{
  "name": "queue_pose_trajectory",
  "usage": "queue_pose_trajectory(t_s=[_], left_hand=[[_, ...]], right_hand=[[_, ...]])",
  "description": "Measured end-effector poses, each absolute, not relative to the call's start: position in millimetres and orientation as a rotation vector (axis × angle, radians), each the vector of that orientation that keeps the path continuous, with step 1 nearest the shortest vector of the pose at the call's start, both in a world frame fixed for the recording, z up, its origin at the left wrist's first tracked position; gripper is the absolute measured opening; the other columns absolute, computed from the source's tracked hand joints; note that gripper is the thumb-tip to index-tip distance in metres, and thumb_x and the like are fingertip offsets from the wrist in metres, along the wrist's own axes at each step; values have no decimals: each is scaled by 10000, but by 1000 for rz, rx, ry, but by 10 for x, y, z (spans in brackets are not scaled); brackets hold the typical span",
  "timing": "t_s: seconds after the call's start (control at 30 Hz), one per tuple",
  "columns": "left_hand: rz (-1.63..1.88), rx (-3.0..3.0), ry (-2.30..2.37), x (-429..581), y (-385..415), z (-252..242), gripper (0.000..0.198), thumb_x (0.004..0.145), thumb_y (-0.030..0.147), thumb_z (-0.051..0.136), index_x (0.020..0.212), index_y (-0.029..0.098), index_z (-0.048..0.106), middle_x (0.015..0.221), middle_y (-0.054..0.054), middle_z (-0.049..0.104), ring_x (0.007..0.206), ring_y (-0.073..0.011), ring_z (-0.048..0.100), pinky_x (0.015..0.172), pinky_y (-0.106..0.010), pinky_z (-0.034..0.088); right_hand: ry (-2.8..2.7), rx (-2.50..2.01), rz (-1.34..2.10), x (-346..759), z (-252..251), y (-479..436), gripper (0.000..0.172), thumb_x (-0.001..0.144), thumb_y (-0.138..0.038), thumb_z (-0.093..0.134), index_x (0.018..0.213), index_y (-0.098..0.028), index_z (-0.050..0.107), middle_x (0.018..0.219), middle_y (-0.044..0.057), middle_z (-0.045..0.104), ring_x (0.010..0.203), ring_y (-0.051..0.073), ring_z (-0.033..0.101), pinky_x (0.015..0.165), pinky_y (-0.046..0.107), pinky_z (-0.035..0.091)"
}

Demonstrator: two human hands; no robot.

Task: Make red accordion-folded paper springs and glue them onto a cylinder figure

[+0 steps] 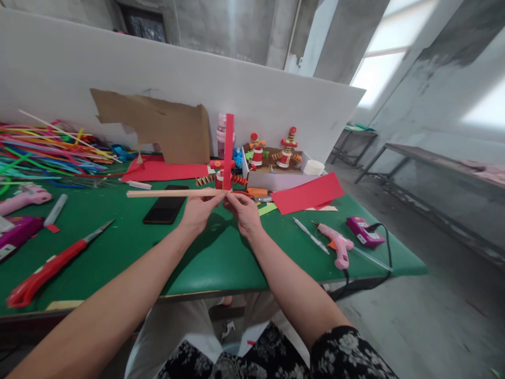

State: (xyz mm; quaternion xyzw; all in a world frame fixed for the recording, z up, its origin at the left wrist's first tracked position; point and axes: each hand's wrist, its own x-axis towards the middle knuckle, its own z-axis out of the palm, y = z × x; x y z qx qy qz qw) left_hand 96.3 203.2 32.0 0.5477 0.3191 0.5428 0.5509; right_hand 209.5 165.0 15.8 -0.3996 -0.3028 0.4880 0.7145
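My left hand (200, 211) and my right hand (246, 211) meet at the middle, above the green table. Their fingertips pinch the joint where two paper strips cross at a right angle. The red paper strip (229, 147) stands up away from me, and the pale peach paper strip (165, 193) runs out to the left. Behind the joint, partly hidden, is a small red and white figure with folded-paper arms (240, 179). Under the peach strip's left part lies a black phone (164, 209). Both hands are closed, fingers pressed together.
Right of my hands lie red paper sheets (310, 193), a white pen (311, 236) and a pink glue gun (337, 245). Two similar figures stand in a white box (264, 181). At left are red-handled scissors (51, 271) and colourful pipe cleaners (51, 150). A white board (173, 68) backs the table (221, 263).
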Motion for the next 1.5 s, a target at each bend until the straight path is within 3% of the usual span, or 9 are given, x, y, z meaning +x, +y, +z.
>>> queue_pose_trajectory(t_s=[0.17,0.57,0.87,1.07,1.5], left_hand=[[1259,1196,834,943,2061,329,378,426,371,860,672,124,715,606,-30,659,573,-134,531,567,-264,413],[1125,1184,695,943,2021,367,411,443,399,889,684,121,706,630,-25,650,585,-121,535,555,-253,411],[1190,1283,831,907,2070,366,371,419,393,868,594,135,668,539,-7,608,533,-122,509,528,-260,418],[1161,1329,853,904,2077,342,384,448,412,858,641,128,686,569,-17,627,550,-129,523,536,-257,420],[1102,1430,845,890,2085,354,373,468,407,851,671,131,705,576,-17,645,540,-131,526,530,-256,406]], right_hand=[[-707,-919,1070,2124,185,1640,288,556,-352,854,745,-185,715,737,-15,703,698,115,626,784,291,523],[-770,-910,951,2123,199,1634,225,567,-335,825,679,-185,701,644,-32,672,646,115,605,763,287,510],[-792,-918,1075,2144,169,1644,326,528,-366,861,706,-177,664,691,-34,667,666,107,603,776,293,515],[-806,-1017,1032,2162,180,1633,346,507,-360,861,701,-172,646,635,-41,640,598,109,597,699,290,516],[-822,-984,1039,2180,237,1604,354,514,-418,856,692,-174,671,630,-22,660,593,112,590,694,277,519]])
